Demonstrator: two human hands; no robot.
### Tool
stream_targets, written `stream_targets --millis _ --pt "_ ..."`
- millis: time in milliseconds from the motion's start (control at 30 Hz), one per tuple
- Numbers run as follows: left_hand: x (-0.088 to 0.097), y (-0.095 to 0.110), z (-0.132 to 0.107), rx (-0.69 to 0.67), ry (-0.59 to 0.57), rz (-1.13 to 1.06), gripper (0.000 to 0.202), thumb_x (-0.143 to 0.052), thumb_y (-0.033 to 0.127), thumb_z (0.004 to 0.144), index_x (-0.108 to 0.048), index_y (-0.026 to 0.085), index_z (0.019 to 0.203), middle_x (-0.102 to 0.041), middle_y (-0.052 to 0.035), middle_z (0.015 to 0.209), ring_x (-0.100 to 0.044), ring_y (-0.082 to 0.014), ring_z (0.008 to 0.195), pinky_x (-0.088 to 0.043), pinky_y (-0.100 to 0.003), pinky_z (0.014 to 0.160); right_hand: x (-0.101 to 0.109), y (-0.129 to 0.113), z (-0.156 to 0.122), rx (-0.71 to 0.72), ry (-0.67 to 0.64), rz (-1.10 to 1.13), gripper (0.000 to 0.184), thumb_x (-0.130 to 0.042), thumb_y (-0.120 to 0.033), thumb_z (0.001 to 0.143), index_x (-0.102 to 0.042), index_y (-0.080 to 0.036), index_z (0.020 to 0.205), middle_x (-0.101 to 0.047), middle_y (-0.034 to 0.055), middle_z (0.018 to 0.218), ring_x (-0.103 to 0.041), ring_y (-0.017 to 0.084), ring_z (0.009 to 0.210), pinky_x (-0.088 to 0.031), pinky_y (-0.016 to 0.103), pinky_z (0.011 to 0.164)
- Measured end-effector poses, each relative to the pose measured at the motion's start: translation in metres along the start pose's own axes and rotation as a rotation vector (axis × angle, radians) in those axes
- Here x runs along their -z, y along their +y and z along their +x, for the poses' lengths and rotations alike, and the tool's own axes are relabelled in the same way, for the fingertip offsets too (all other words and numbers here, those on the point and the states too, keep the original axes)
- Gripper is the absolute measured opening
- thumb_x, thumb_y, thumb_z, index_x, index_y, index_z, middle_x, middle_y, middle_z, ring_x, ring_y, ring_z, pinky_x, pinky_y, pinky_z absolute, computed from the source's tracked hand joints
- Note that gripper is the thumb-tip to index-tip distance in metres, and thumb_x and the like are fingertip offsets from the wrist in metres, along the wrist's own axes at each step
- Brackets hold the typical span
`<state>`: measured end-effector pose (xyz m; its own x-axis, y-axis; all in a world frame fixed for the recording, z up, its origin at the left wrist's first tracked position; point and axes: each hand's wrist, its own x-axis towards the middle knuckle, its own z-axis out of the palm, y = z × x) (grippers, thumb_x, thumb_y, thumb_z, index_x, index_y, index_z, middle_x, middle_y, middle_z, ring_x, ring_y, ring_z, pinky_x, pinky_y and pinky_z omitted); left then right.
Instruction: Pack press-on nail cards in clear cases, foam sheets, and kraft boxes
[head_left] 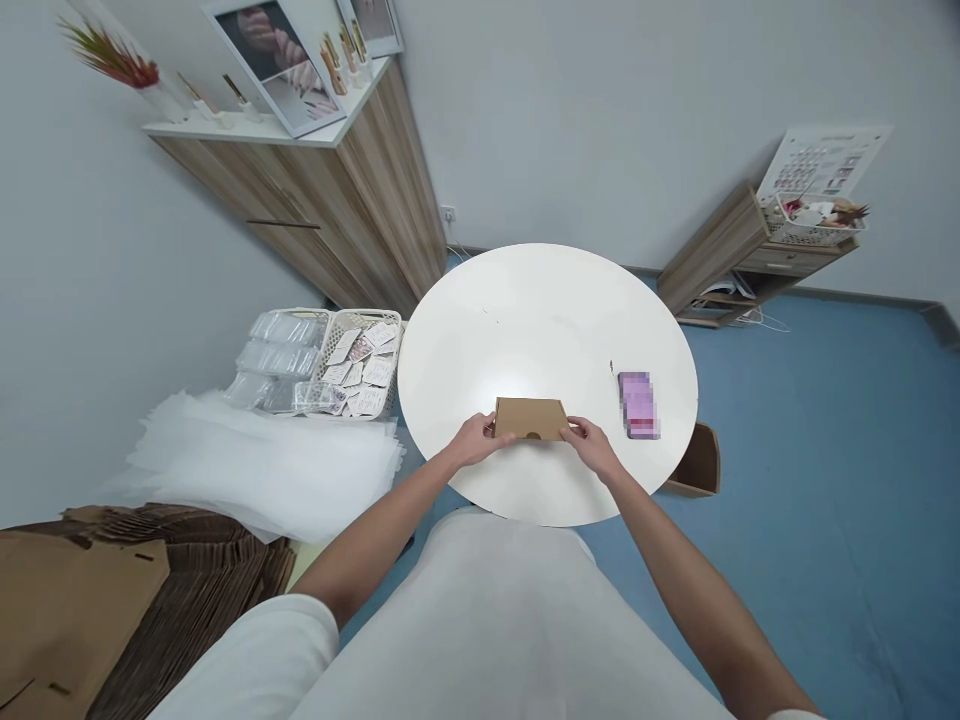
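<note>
Two hands on one small brown carton (531, 418), just below the centre of the frame, over the near part of the round white table (540, 310). The L hand (474, 440) has its L end, the R hand (592, 443) its R end. Carton looks shut, w/ a dark half-round notch at the near edge; can't tell if it's resting on the tabletop or lifted a touch.

Step in hand, I'd say: handling/squaring the closed carton. Next move prob. calls for an even, light grip both sides, as thin card could buckle if squeezed.

Fingers: both sets part-curled, closed on the carton, gap only as wide as its edge. L thumb lies along the near L corner, fingers round the end; R thumb near the front R corner, fingertips at that end. Pressure: can't tell.

Purple item (639, 403), pixelated, lies on the table R of the carton, apart from the R hand. Flattened cardboard (82, 610) stacked lower L of frame; translucent sheets (262, 455) just above.
</note>
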<state>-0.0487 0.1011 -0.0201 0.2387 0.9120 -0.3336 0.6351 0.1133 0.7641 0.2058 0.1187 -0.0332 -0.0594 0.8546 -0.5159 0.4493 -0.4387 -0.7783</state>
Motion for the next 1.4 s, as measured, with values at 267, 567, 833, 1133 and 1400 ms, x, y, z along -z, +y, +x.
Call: stream_targets --millis 267,567,833,1133,1400 --pt "0.013 0.012 0.03 0.054 0.017 0.282 0.028 -0.054 0.042 0.069 -0.054 0.017 0.081 -0.053 -0.0066 0.08 -0.052 -0.0189 0.068 -0.038 -0.027 0.057 0.021 -0.042 0.027 -0.11 -0.256 -0.07 0.047 -0.046 -0.06 0.07 -0.062 -0.018 0.08 -0.06 0.0052 0.072 -0.053 0.015 0.062 -0.042 0.028 0.064" --pt "0.008 0.007 0.032 0.19 0.079 0.32 0.024 -0.045 0.034 0.079 -0.052 0.018 0.094 -0.051 -0.0082 0.093 -0.054 -0.0196 0.082 -0.04 -0.026 0.065 0.019 -0.035 0.022 0.102 -0.184 -0.259 0.042 -0.042 -0.044 0.079 -0.052 -0.022 0.114 -0.055 0.0082 0.112 -0.052 0.02 0.095 -0.038 0.03 0.079" --pt "0.007 0.012 0.033 0.135 0.152 0.416 0.023 -0.046 0.029 0.078 -0.051 0.018 0.098 -0.052 -0.007 0.085 -0.052 -0.021 0.082 -0.039 -0.028 0.065 0.017 -0.047 0.025 0.17 -0.198 -0.484 0.031 -0.03 -0.038 0.083 -0.045 -0.021 0.061 -0.047 -0.0005 0.059 -0.043 0.014 0.056 -0.03 0.025 0.055" --pt "0.007 0.009 0.032 0.12 0.167 0.31 0.046 -0.047 0.026 0.077 -0.038 0.021 0.122 -0.055 -0.0061 0.094 -0.052 -0.0201 0.087 -0.04 -0.028 0.071 0.017 -0.053 0.023 0.077 -0.237 -0.37 0.027 -0.032 -0.036 0.079 -0.043 -0.02 0.06 -0.047 -0.0003 0.064 -0.047 0.013 0.059 -0.03 0.023 0.051" --pt "0.01 0.011 0.031 0.105 0.168 0.252 0.037 -0.05 0.024 0.075 -0.046 0.025 0.112 -0.056 -0.0028 0.089 -0.054 -0.0177 0.08 -0.04 -0.027 0.066 0.019 -0.05 0.022 0.045 -0.201 -0.257 0.032 -0.039 -0.034 0.078 -0.053 -0.021 0.104 -0.059 0.0026 0.087 -0.054 0.012 0.066 -0.04 0.024 0.062"
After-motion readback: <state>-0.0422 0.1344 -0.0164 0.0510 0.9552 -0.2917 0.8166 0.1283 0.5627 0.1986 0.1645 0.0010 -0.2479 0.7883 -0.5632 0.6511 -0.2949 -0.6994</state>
